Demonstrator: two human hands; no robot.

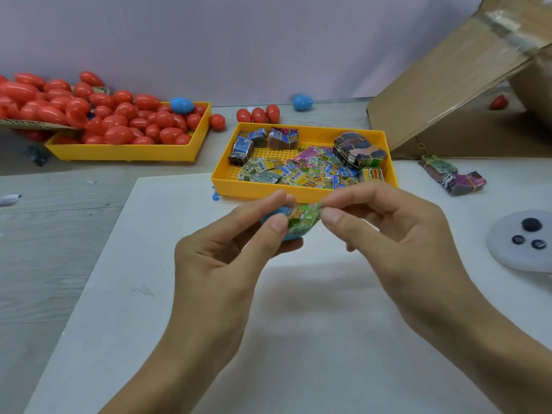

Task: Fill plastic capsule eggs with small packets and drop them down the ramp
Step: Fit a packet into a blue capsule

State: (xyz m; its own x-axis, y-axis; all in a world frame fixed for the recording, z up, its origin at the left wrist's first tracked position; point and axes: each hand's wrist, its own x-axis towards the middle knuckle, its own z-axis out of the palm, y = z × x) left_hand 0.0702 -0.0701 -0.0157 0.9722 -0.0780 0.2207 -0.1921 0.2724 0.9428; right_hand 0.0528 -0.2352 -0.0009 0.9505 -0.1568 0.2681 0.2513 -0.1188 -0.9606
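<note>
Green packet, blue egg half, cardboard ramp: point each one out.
green packet [303,218]: head view, middle of its crumpled face between the fingertips.
blue egg half [291,236]: head view, lower rim under the packet.
cardboard ramp [442,91]: head view, middle of the sloping board.

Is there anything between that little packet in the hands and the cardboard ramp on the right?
Nothing visible blocks it. The packet is pinched over a blue egg by both hands, and the ramp lies up and right, beyond the corner of the yellow tray.

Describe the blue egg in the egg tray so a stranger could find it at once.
Find the left yellow tray, heaped with red eggs. At its far right corner sits the blue egg, the only blue one in that tray.
</note>
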